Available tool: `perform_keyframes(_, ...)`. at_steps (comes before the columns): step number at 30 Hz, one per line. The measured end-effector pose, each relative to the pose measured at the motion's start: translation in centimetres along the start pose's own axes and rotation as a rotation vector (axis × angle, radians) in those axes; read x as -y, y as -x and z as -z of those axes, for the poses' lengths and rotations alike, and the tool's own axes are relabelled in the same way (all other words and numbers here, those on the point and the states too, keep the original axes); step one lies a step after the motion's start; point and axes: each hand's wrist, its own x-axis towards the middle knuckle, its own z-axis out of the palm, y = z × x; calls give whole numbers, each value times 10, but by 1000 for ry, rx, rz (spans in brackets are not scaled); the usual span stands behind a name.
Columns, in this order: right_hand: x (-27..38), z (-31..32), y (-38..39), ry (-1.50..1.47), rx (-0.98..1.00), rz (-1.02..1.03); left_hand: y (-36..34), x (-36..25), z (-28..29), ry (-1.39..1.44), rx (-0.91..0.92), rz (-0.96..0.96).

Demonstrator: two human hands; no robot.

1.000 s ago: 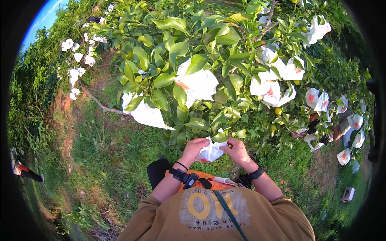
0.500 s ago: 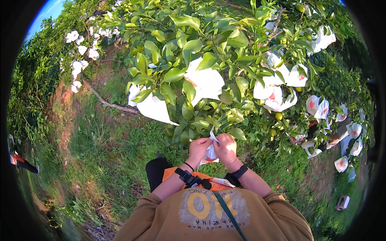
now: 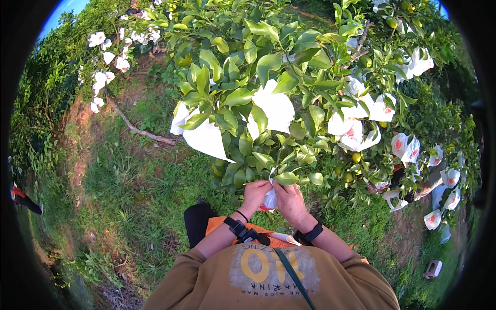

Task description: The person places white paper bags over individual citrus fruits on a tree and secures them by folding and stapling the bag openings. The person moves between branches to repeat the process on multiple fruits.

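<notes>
Just below the leaves of a citrus tree, my left hand and my right hand meet at a white paper fruit bag with a red mark low on it. The fingers of both are closed on the bag's gathered top, which narrows to a strip pointing up into the foliage. Whatever is inside the bag is hidden. Above hang other white bags, a large one on the left and another among the leaves.
On the right, more bags and green fruit hang from branches. An orange pouch or apron with white paper lies at my waist. A bare branch crosses at left. Partly visible people and white plastic stools are farther off.
The bag's loose upper flap has been drawn into a narrower gather between my fingers. My right hand has turned slightly and covers more of it. The view has shifted a little.
</notes>
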Motion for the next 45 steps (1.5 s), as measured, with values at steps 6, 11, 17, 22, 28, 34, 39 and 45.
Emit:
perform_keyframes(6, -2, -5, -4, -70, -97, 15, 5, -3, 1, -30, 84, 9)
perform_keyframes(11, -3, -4, -6, 25, -45, 14, 7, 1, 2, 28, 107, -22)
perform_keyframes(17, 4, 1, -5, 16, -38, 127, 6, 0, 9, 66, 110, 69)
perform_keyframes(22, 0, 9, -1, -205, 42, 85, -5, 6, 11, -40, 72, 92)
perform_keyframes(28, -37, 3, -18, -984, 251, -656, -9, 6, 7, 34, 76, 167)
perform_keyframes(34, -55, -10, -43, -1216, 433, -796, -8, -11, 12, 61, 92, 226)
perform_keyframes(39, -64, 3, -39, -1444, 443, -897, -8, -15, 11, 78, 86, 232)
perform_keyframes(45, -71, 3, -13, -925, 643, -606, -6, -27, 13, 49, 100, 278)
